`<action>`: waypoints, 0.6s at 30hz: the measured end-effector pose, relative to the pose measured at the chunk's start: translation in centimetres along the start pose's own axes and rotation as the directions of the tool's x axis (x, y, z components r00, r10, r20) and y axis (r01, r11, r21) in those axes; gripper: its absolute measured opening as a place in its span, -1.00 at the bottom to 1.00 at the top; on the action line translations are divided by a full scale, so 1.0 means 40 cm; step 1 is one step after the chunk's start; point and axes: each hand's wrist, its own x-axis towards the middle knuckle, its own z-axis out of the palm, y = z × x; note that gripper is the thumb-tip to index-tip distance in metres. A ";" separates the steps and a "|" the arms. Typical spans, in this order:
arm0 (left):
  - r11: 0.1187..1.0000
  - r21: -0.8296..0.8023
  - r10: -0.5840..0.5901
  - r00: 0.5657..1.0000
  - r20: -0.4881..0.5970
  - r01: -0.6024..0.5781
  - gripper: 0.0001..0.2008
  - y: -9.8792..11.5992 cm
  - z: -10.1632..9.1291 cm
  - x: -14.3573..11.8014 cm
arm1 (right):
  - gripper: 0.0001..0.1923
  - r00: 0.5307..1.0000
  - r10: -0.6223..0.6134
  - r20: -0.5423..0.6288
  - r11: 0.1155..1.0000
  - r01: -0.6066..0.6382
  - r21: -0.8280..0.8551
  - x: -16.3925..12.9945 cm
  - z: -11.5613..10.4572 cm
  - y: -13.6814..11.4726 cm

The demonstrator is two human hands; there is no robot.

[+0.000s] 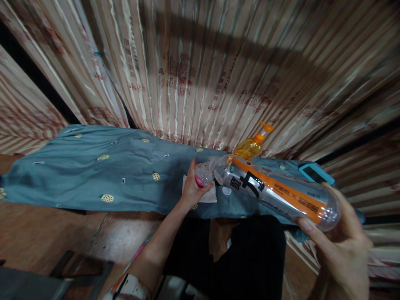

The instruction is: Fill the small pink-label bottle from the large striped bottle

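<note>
My right hand (340,241) is closed round the base of a large clear plastic bottle (275,189) with an orange and silver label. The bottle lies tilted, its neck pointing left and lower end to the right. Its mouth meets or hangs just over a small clear container (204,173) with a pink patch; I cannot tell whether they touch. Around that container my left hand (190,189) is closed. Beneath it lies a white sheet, perhaps paper or tissue (208,196). A round white cap-like piece (226,191) rests on the cloth beside the sheet.
A blue-green patterned cloth (131,166) covers the long narrow surface. Behind the large bottle stands an orange pump bottle (250,148) of yellow liquid. At the right end is a light-blue framed device (315,173). Pleated curtains (187,75) hang along the back.
</note>
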 end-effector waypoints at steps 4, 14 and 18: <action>1.000 -0.009 0.002 1.000 0.004 -0.002 0.22 0.001 0.001 0.000 | -0.06 1.000 -0.018 0.000 0.999 0.018 -0.037 0.000 0.000 -0.005; 1.000 -0.017 0.002 1.000 -0.001 -0.002 0.21 -0.001 0.001 -0.001 | -0.07 0.999 -0.032 0.017 0.999 0.032 -0.024 0.002 -0.006 0.001; 1.000 -0.025 -0.012 1.000 0.005 0.012 0.21 0.005 0.001 0.000 | -0.07 0.999 -0.032 0.010 0.999 0.033 -0.036 -0.001 -0.003 -0.006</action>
